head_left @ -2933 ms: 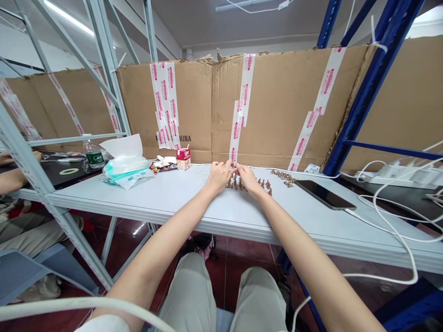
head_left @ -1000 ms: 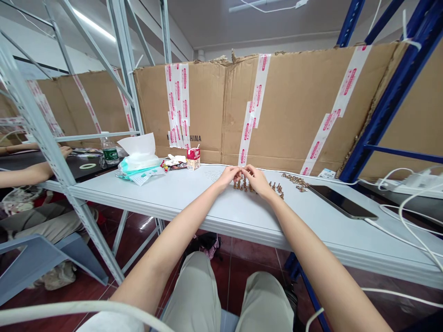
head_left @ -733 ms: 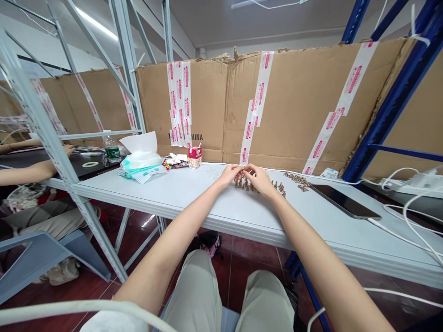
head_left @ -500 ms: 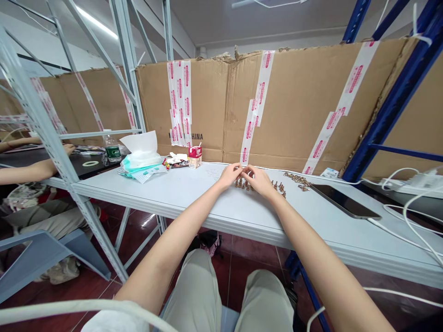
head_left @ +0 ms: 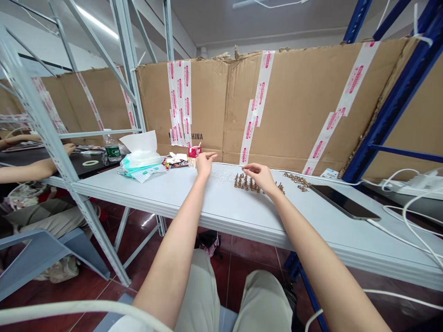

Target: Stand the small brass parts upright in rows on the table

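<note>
Several small brass-coloured pieces [head_left: 246,183] stand upright in rows on the pale grey table [head_left: 166,191]. Just above and to the right of these rows is my right hand [head_left: 259,176], its thumb and fingertips pinched together; what they hold is too small to name. My left hand [head_left: 205,164] hovers left of the rows, in front of the small red and cream carton, with its fingers pointing right. Its fingers look drawn together, and nothing can be made out in them. Tiny clear pieces [head_left: 224,175] are scattered between my left hand and the rows.
More brass-coloured pieces [head_left: 297,179] lie loose near a dark phone [head_left: 344,202] on the right. A tissue pack [head_left: 140,150], the carton [head_left: 192,161] and a water bottle [head_left: 111,150] are leftward. Cardboard [head_left: 294,106] stands behind. A person's arm [head_left: 31,170] shows far left.
My hands, together before, have moved apart. My left hand has gone left, toward the carton, while my right hand stays near the rows, and more of the standing pieces now show.
</note>
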Demonstrator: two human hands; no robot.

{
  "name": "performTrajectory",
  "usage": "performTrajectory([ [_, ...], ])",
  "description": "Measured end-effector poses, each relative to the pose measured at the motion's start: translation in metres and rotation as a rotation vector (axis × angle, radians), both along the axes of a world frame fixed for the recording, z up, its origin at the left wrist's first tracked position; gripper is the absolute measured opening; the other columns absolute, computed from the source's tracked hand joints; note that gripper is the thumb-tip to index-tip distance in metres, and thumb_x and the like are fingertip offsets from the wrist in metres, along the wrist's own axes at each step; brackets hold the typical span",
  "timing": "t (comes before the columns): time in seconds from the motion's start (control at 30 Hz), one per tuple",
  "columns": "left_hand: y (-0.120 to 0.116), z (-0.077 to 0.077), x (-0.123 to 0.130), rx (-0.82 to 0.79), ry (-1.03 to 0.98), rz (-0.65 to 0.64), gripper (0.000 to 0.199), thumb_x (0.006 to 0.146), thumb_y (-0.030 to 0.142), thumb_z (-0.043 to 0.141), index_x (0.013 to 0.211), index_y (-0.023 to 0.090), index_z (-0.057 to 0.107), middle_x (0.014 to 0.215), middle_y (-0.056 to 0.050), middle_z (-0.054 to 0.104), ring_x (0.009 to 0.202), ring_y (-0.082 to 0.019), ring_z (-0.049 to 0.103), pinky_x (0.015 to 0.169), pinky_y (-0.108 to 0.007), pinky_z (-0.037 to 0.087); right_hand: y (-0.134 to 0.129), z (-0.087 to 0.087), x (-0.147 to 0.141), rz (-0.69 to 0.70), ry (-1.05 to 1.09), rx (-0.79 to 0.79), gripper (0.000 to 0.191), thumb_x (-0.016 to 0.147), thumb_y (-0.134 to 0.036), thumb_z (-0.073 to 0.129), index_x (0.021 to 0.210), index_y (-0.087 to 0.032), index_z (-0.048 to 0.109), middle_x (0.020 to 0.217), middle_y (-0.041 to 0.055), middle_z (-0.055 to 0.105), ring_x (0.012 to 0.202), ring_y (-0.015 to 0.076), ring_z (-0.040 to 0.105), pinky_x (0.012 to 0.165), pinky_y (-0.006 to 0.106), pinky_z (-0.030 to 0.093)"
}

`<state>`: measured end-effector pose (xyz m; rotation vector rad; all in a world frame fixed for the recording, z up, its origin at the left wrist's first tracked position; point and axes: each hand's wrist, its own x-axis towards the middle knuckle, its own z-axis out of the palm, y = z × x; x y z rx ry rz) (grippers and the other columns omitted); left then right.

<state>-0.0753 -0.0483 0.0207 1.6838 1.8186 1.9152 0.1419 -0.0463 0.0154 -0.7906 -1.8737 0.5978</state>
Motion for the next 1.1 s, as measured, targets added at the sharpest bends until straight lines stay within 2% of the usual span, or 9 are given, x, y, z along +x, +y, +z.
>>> performTrajectory([
  [0.13, 0.0, -0.01, -0.024, -0.191, 0.086, 0.143, 0.016, 0.072, 0.018, 0.061, 0.087, 0.016, 0.067, 0.086, -0.007, 0.068, 0.081, -0.017, 0.06, 0.075, -0.027, 0.042, -0.002, -0.001, -0.001, 0.068, -0.012, -0.015, 0.024, 0.067, -0.033, 0.059, 0.081, -0.014, 0.064, 0.076, 0.0053, 0.064, 0.059, 0.0116, 0.05, 0.057, 0.025, 0.04],
  [0.23, 0.001, -0.019, -0.027, -0.277, 0.145, 0.199, 0.027, 0.068, 0.012, 0.063, 0.095, 0.018, 0.063, 0.078, -0.003, 0.068, 0.084, -0.017, 0.059, 0.075, -0.029, 0.041, -0.004, -0.001, -0.001, 0.14, 0.017, -0.054, 0.027, 0.067, -0.031, 0.059, 0.088, -0.016, 0.059, 0.077, 0.0044, 0.063, 0.059, 0.0115, 0.052, 0.058, 0.025, 0.041],
  [0.3, 0.0, -0.021, -0.025, -0.337, 0.175, 0.205, 0.024, 0.067, 0.013, 0.064, 0.09, 0.02, 0.063, 0.076, -0.002, 0.068, 0.084, -0.018, 0.059, 0.074, -0.03, 0.041, -0.005, -0.001, -0.002, 0.178, 0.016, -0.082, 0.027, 0.069, -0.031, 0.057, 0.091, -0.016, 0.057, 0.077, 0.0046, 0.064, 0.062, 0.0125, 0.055, 0.058, 0.026, 0.042],
  [0.43, -0.005, -0.02, -0.023, -0.476, 0.225, 0.21, 0.005, 0.065, 0.02, 0.067, 0.071, 0.019, 0.066, 0.079, -0.005, 0.068, 0.079, -0.019, 0.06, 0.071, -0.031, 0.041, -0.004, -0.001, -0.003, 0.196, -0.026, -0.097, 0.02, 0.07, -0.032, 0.055, 0.081, -0.016, 0.059, 0.08, 0.0061, 0.065, 0.069, 0.0145, 0.057, 0.062, 0.027, 0.044],
  [0.6, -0.007, -0.022, -0.025, -0.577, 0.27, 0.167, 0.008, 0.063, 0.018, 0.068, 0.07, 0.021, 0.068, 0.076, -0.004, 0.068, 0.077, -0.019, 0.061, 0.072, -0.029, 0.041, -0.001, -0.002, -0.002, 0.227, -0.063, -0.097, 0.021, 0.068, -0.035, 0.058, 0.074, -0.015, 0.06, 0.074, 0.0044, 0.064, 0.067, 0.0141, 0.056, 0.064, 0.027, 0.043],
  [0.77, -0.007, -0.024, -0.025, -0.608, 0.41, 0.123, 0.009, 0.061, 0.014, 0.067, 0.065, 0.022, 0.069, 0.076, -0.003, 0.069, 0.079, -0.019, 0.061, 0.073, -0.028, 0.04, -0.006, 0.001, 0.0, 0.175, -0.173, -0.015, 0.023, 0.069, -0.038, 0.058, 0.071, -0.016, 0.064, 0.074, 0.0034, 0.064, 0.067, 0.0138, 0.054, 0.064, 0.027, 0.041],
  [0.9, -0.01, -0.021, -0.022, -0.617, 0.445, 0.147, 0.01, 0.062, 0.015, 0.067, 0.068, 0.022, 0.069, 0.078, -0.003, 0.069, 0.082, -0.019, 0.06, 0.077, -0.029, 0.038, -0.01, 0.001, 0.0, 0.202, -0.223, -0.033, 0.023, 0.068, -0.038, 0.059, 0.071, -0.016, 0.065, 0.072, 0.0036, 0.064, 0.065, 0.0136, 0.053, 0.062, 0.026, 0.04],
  [1.1, -0.011, -0.016, -0.017, -0.478, 0.385, 0.241, 0.008, 0.072, 0.021, 0.061, 0.076, 0.022, 0.068, 0.084, -0.005, 0.068, 0.088, -0.02, 0.057, 0.083, -0.034, 0.035, -0.008, -0.002, -0.001, 0.244, -0.31, -0.059, 0.021, 0.067, -0.035, 0.061, 0.074, -0.016, 0.066, 0.071, 0.0035, 0.065, 0.063, 0.0131, 0.054, 0.059, 0.025, 0.039],
])
